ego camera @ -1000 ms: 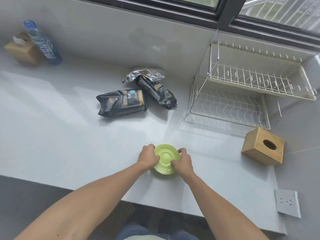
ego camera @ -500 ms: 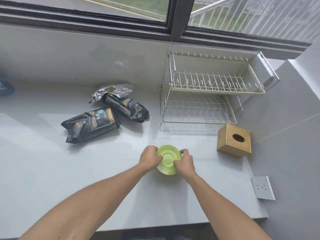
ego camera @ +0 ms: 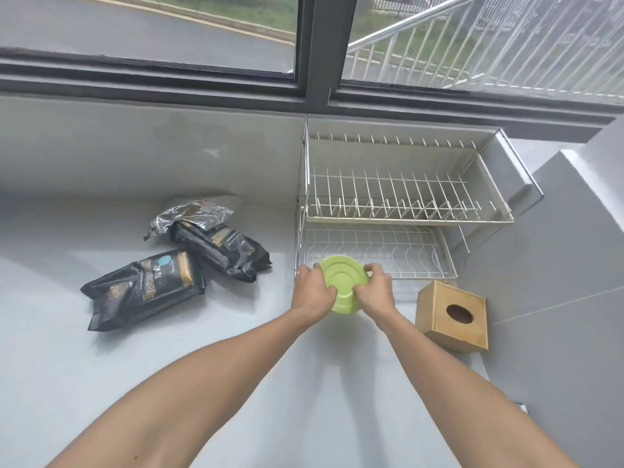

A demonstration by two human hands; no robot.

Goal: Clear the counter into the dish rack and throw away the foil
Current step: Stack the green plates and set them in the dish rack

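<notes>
A round green lidded container [ego camera: 342,282] is held off the counter between my left hand [ego camera: 312,292] and my right hand [ego camera: 376,292], one on each side. It sits right in front of the lower shelf of the two-tier wire dish rack [ego camera: 405,214], whose shelves hold nothing. Crumpled silver foil [ego camera: 189,216] lies by the back wall to the left. Next to it are two black snack bags, one [ego camera: 219,249] touching the foil and one [ego camera: 145,292] nearer me.
A wooden tissue box [ego camera: 450,315] stands on the grey counter [ego camera: 67,366] just right of my hands, below the rack's front corner. A grey wall rises on the right. A window runs along the back above the counter.
Both hands have lifted the green container and carried it forward and to the right, up to the front of the rack's lower shelf. My view has tilted up towards the window.
</notes>
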